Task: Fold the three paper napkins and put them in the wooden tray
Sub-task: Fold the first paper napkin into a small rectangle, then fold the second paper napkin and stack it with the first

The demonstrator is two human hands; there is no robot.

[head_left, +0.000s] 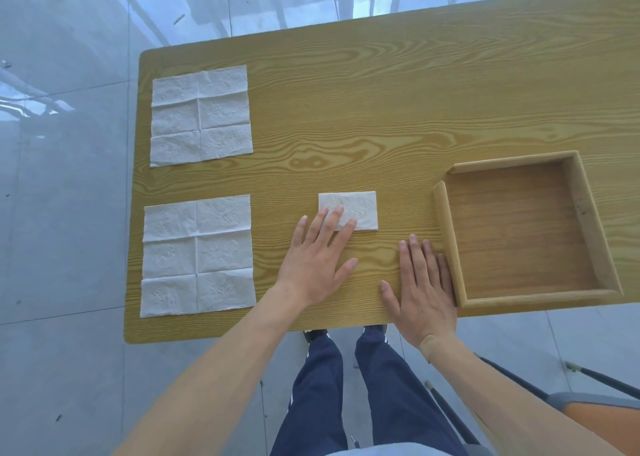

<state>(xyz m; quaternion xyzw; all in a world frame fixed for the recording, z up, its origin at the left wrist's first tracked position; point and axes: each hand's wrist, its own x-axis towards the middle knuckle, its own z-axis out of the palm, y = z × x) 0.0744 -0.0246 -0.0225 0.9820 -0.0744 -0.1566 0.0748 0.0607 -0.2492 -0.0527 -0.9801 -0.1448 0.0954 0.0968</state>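
A small folded white napkin (356,206) lies on the table left of the wooden tray (446,233). My left hand (317,258) rests flat with its fingertips on the folded napkin's near left corner, holding nothing. Flat on the table beside the tray's left wall lies my right hand (422,289), fingers together, empty. Two unfolded white napkins lie flat at the table's left: one at the back (202,115), one at the front (198,255). The tray holds nothing.
The wooden table (363,109) ends just behind my hands at its near edge and at the left beyond the napkins. A chair (588,417) with an orange seat stands at the lower right. My legs show below the table edge.
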